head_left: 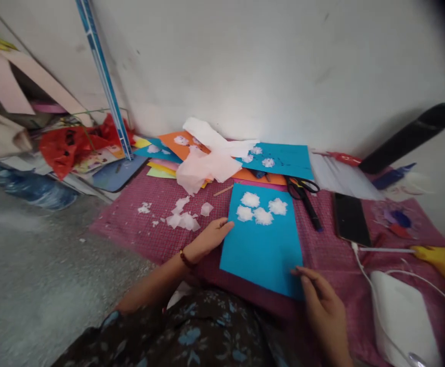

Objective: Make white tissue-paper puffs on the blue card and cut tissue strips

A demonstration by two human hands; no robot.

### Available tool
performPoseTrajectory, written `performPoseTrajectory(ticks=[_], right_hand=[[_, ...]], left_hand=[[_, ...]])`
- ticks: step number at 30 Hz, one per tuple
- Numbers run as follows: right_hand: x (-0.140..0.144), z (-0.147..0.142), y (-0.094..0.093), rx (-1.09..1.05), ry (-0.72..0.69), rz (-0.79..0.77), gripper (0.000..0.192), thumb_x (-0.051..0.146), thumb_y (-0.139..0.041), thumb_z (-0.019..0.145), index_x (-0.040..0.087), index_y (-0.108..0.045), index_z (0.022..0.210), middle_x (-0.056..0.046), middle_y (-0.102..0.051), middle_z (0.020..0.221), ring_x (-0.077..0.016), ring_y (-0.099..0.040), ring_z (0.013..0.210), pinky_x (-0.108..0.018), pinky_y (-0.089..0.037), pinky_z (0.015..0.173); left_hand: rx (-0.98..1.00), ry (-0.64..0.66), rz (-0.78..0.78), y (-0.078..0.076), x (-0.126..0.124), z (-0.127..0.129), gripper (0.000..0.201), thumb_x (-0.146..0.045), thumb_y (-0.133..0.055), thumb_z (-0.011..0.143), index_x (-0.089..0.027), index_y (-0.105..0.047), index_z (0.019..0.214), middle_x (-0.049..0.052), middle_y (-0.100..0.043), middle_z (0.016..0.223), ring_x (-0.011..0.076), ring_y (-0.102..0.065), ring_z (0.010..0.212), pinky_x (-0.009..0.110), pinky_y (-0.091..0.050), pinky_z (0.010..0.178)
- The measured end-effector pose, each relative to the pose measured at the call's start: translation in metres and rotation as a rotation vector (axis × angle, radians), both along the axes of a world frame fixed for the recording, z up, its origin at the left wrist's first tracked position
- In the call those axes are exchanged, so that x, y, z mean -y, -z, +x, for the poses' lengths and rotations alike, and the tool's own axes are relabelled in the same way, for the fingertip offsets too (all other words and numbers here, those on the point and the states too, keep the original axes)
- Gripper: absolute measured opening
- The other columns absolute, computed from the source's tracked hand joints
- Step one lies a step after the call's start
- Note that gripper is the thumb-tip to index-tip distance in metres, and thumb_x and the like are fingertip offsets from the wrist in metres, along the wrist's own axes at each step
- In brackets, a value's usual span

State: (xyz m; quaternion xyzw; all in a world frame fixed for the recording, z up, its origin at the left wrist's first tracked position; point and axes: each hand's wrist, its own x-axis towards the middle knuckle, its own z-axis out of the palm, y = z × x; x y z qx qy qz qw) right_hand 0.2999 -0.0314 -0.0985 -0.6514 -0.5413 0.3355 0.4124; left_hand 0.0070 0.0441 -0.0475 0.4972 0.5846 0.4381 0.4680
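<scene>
A blue paper sheet (pixel 262 250) lies on the pink checked cloth (pixel 138 224) in front of me. Several white tissue puffs (pixel 261 208) sit near its top edge. My left hand (pixel 209 238) rests flat at the sheet's left edge, fingertips touching the paper. My right hand (pixel 321 300) touches the sheet's lower right corner with its fingertips. Neither hand holds anything. Torn tissue scraps (pixel 184 216) lie left of the sheet.
Black scissors (pixel 302 189) and a dark pen (pixel 313 216) lie right of the sheet, then a black phone (pixel 351 219). A yellow glue gun (pixel 444 260) and white box (pixel 406 318) sit far right. Coloured papers (pixel 279 159) and crumpled tissue (pixel 207 163) are stacked at the wall.
</scene>
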Motion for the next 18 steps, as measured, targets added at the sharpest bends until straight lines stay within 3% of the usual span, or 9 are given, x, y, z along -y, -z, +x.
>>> performPoseTrajectory(ticks=[2, 4, 6, 9, 14, 18], right_hand=[[0.0, 0.0, 0.002, -0.001, 0.025, -0.023, 0.035, 0.05, -0.059, 0.084, 0.02, -0.072, 0.098, -0.009, -0.078, 0.096, -0.0271, -0.072, 0.093, -0.041, -0.056, 0.089], [0.001, 0.001, 0.004, -0.005, 0.066, -0.051, 0.038, 0.051, -0.059, 0.083, 0.02, -0.072, 0.1, -0.009, -0.078, 0.096, -0.0278, -0.071, 0.095, -0.043, -0.054, 0.093], [0.002, 0.002, 0.005, -0.022, 0.099, -0.075, 0.04, 0.053, -0.059, 0.082, 0.02, -0.071, 0.101, -0.009, -0.078, 0.097, -0.0284, -0.071, 0.096, -0.045, -0.052, 0.096], [0.002, 0.004, 0.006, -0.04, 0.113, -0.081, 0.041, 0.053, -0.06, 0.081, 0.019, -0.071, 0.101, -0.009, -0.077, 0.097, -0.0289, -0.07, 0.098, -0.047, -0.049, 0.099], [-0.001, 0.002, 0.005, -0.014, 0.077, -0.056, 0.04, 0.053, -0.059, 0.081, 0.019, -0.071, 0.098, -0.009, -0.078, 0.093, -0.0279, -0.071, 0.091, -0.043, -0.054, 0.09], [-0.003, -0.002, 0.001, 0.004, 0.043, -0.028, 0.038, 0.052, -0.058, 0.081, 0.02, -0.072, 0.095, -0.008, -0.078, 0.089, -0.0267, -0.073, 0.087, -0.039, -0.057, 0.081]], left_hand=[[-0.138, -0.002, 0.055, -0.014, -0.007, -0.023, 0.031, -0.045, -0.067, 0.079, -0.023, -0.057, 0.058, 0.002, -0.056, 0.061, 0.0184, -0.048, 0.06, 0.033, -0.039, 0.061], [-0.304, -0.092, 0.113, -0.028, -0.017, -0.052, 0.027, -0.039, -0.064, 0.082, -0.023, -0.055, 0.062, 0.001, -0.053, 0.064, 0.0183, -0.045, 0.064, 0.032, -0.036, 0.065], [-0.695, -0.188, 0.21, -0.039, -0.028, -0.079, 0.025, -0.034, -0.056, 0.086, -0.021, -0.052, 0.064, 0.001, -0.052, 0.064, 0.0179, -0.046, 0.064, 0.031, -0.033, 0.065], [-0.95, -0.242, 0.268, -0.046, -0.046, -0.103, 0.024, -0.029, -0.053, 0.087, -0.021, -0.05, 0.064, 0.002, -0.055, 0.066, 0.0181, -0.049, 0.065, 0.031, -0.031, 0.063], [-1.056, -0.23, 0.31, -0.036, -0.087, -0.096, 0.016, -0.034, -0.056, 0.087, -0.018, -0.059, 0.085, 0.01, -0.066, 0.088, 0.0252, -0.059, 0.086, 0.035, -0.042, 0.076], [-1.023, -0.304, 0.302, -0.019, -0.124, -0.083, 0.031, -0.033, -0.067, 0.078, -0.014, -0.058, 0.101, 0.02, -0.062, 0.115, 0.0365, -0.054, 0.115, 0.046, -0.039, 0.099]])
